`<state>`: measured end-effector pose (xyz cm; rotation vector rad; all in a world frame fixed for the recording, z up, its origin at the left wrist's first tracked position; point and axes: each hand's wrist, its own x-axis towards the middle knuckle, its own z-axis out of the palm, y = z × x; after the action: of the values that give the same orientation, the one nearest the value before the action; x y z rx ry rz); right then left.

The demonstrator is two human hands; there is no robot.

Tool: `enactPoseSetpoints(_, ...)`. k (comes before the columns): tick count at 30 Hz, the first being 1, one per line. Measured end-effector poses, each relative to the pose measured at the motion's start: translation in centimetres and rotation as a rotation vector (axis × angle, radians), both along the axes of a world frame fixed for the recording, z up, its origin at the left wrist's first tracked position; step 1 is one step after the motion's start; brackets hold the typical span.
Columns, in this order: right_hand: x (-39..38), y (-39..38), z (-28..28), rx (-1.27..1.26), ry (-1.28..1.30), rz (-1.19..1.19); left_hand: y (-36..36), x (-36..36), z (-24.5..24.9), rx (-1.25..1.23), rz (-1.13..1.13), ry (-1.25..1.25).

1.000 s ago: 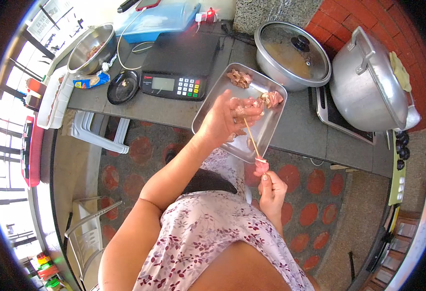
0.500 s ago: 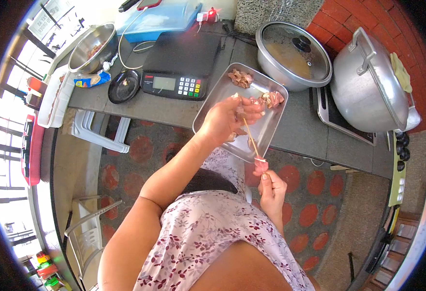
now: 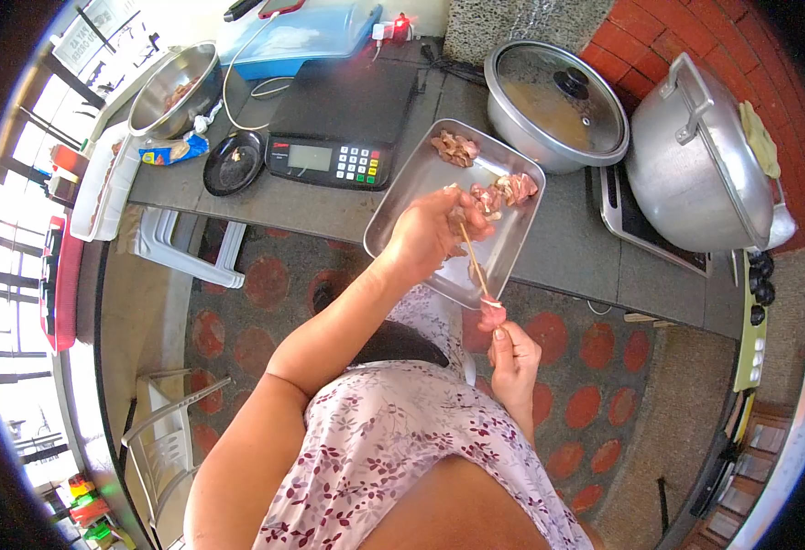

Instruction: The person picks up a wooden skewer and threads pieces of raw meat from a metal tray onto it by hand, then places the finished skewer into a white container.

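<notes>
My right hand point(image 3: 513, 356) grips the lower end of a thin wooden skewer point(image 3: 473, 261) with a pink piece of meat point(image 3: 493, 315) threaded just above my fingers. My left hand point(image 3: 430, 231) is closed on a piece of raw meat at the skewer's upper tip, over a rectangular steel tray point(image 3: 421, 183). The tray lies on the grey counter and holds two small heaps of raw meat point(image 3: 503, 190), one at its far end and one at its right side.
A black digital scale point(image 3: 340, 128) sits left of the tray, with a black dish point(image 3: 234, 163) and a steel bowl point(image 3: 175, 90) further left. A lidded pot point(image 3: 556, 103) and a large aluminium pot point(image 3: 695, 156) stand at the right. White plastic chairs point(image 3: 187, 252) are below the counter.
My left hand has drawn back from the meat heap toward the skewer tip, carrying a piece of meat. My right hand and the skewer have stayed almost still.
</notes>
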<state>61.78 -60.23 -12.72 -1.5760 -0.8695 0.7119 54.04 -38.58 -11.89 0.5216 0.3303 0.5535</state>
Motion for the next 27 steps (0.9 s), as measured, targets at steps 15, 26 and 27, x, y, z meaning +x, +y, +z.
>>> enactPoseSetpoints(15,-1.2,0.5,-0.1,0.044,0.251,-0.012,-1.8,-0.1,0.8,0.131,0.125,0.133)
enactPoseSetpoints(26,-0.2,2.9,0.6,0.197,0.774,0.086,-3.8,0.5,1.3,0.193,-0.005,0.062)
enactPoseSetpoints(27,-0.2,3.1,1.0,0.167,0.821,0.081,-3.8,0.4,1.2,0.228,-0.02,0.041)
